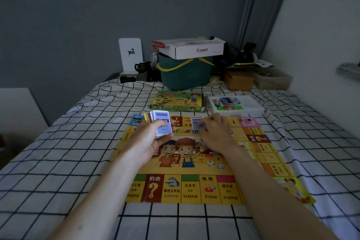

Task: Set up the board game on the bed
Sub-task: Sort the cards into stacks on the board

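The board [194, 163] lies flat on the bed [58, 161]. Over its far edge, the left hand [153, 138] grips a stack of cards [161, 124], fingers curled around it. The right hand [216, 134] pinches one card [196, 122] lying on the board. The box [178, 101] and a tray [237, 104] sit just beyond the board.

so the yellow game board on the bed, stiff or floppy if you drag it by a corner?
Probably floppy: the game board looks paper-thin, follows the checked bedsheet, and its right edge ripples. Likely light, so a corner pull may fold or crease it rather than slide it whole. The single card lying on it would probably shift or slip off.
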